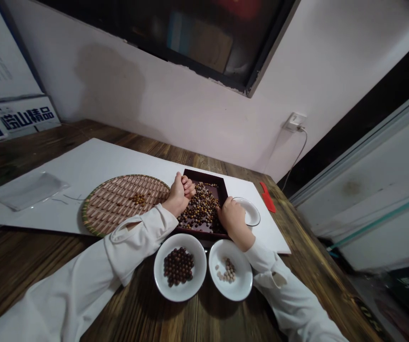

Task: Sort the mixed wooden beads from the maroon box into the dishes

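The dark tray [220, 186] of mixed beads [200, 209] lay straight ahead of you on the white board [83, 161], roughly square, so it had no real long side. It sat between your two hands. Your left hand [180, 192] rested at the tray's far left corner, closed into a fist with the knuckles up. I cannot tell whether it held any beads. Your right hand [233, 219] was at the near right edge, fingers curled down into the beads, their tips hidden, so a pinch cannot be confirmed. That hand was the nearer to the pile. In front of the tray stood a bowl of dark beads [159, 266] and a bowl of pale beads [247, 279]. A round woven mat [119, 204] lay to the left.
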`<state>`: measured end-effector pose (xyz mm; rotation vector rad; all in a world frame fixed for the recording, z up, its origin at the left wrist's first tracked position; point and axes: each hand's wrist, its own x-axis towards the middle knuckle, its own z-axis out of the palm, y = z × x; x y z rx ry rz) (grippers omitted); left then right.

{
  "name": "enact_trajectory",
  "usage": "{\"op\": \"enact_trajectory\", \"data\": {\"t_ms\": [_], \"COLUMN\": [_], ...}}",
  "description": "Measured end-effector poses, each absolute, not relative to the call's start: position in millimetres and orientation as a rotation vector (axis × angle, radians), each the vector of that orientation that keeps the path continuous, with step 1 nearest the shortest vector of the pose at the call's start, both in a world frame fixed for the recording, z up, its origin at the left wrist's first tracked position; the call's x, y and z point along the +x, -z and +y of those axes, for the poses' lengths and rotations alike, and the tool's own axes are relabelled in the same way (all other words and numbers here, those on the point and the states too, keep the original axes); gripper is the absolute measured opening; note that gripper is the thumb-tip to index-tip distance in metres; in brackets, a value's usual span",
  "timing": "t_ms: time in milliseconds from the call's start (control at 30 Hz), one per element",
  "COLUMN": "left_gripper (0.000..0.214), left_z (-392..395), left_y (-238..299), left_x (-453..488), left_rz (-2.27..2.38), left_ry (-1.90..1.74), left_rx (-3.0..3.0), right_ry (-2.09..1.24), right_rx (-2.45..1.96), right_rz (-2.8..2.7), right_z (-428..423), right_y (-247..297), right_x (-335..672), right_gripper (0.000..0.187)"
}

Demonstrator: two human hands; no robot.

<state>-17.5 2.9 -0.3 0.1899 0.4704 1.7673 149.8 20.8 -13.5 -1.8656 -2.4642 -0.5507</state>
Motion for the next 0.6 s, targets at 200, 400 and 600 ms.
{"op": "enact_trajectory", "data": {"t_ms": [200,400,600], "left_gripper": [0.043,0.043,0.043], "left_z": [1.0,-1.2,-0.2], "left_y": [-2.6,-3.6,-0.7], "left_x": [-17.1,-15.8,-17.0], "left_rz": [0.462,0.457,0.412], "left_ry": [-1.868,-1.897,-1.895], "left_rx": [0.142,0.161,0.161], "right_ry": [0.54,0.539,0.539], "right_rx": [-1.873,-1.866,-1.857], "right_rz": [-2.463,-2.476,-2.481], "right_z": [19.1,18.7,18.9], "right_y": [12.4,11.4,10.7], "right_x": [149.7,149.7,149.4], "right_gripper": [0.043,0.043,0.041]}}
